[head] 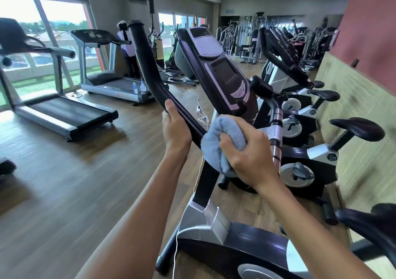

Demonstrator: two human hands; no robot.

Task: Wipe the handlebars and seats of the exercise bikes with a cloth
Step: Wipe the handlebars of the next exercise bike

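A black exercise bike stands right in front of me, its console (216, 68) tilted at the centre. My left hand (174, 126) grips the left handlebar (143, 62), a black curved tube rising up and left. My right hand (246, 152) holds a bunched light-blue cloth (216, 139) against the lower end of that handlebar near the stem. The right handlebar (276, 133) with its metal sensor bands runs just right of the cloth. This bike's black seat (368, 225) shows at the lower right edge.
More exercise bikes with black seats (360, 128) line the right wall. Two treadmills (64, 111) stand at the left by the windows, where a person (126, 47) stands. A white cable (201, 115) lies on the wooden floor. Weight machines fill the far end.
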